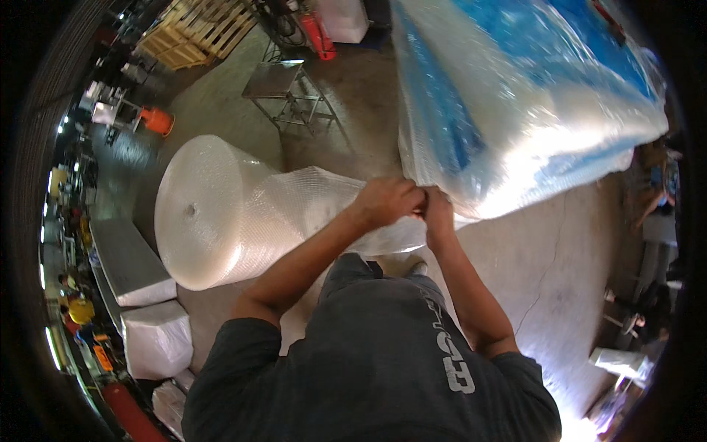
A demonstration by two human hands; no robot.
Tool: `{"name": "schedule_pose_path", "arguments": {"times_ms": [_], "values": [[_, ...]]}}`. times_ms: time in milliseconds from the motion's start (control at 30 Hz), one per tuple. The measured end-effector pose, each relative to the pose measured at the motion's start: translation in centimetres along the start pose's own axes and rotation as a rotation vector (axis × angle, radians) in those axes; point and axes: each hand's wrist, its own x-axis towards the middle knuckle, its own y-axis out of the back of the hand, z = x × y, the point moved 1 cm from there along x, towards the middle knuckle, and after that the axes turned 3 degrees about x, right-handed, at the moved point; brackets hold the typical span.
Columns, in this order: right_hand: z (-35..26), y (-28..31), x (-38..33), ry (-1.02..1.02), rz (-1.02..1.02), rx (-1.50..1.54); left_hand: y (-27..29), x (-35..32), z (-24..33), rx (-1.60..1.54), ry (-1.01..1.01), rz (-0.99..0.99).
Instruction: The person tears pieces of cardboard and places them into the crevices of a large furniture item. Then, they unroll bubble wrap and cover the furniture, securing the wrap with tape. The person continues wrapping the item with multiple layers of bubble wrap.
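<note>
A big roll of bubble wrap lies on its side on the floor to my left. From it a loose length stretches right, toward a large load wrapped in clear and blue plastic. My left hand is closed on the bubble wrap where it narrows near the load's lower corner. Right beside it, my right hand is closed on the same gathered strip, the two hands touching or nearly so. The fingertips are partly hidden between the hands.
A small metal table stands beyond the roll, with wooden pallets and a red fire extinguisher farther back. At left are a grey box-shaped block, a white wrapped bundle and an orange container.
</note>
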Motion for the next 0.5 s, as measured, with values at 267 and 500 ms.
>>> {"name": "schedule_pose_path", "arguments": {"times_ms": [267,500], "values": [[-0.4,-1.0,-0.8,0.100,0.044,0.047,18.5,-34.1,-21.4,0.635,1.331,-0.238],[1.5,-3.9,0.9,0.447,0.441,0.189,17.6,-44.6,-27.5,0.348,1.303,-0.341]]}}
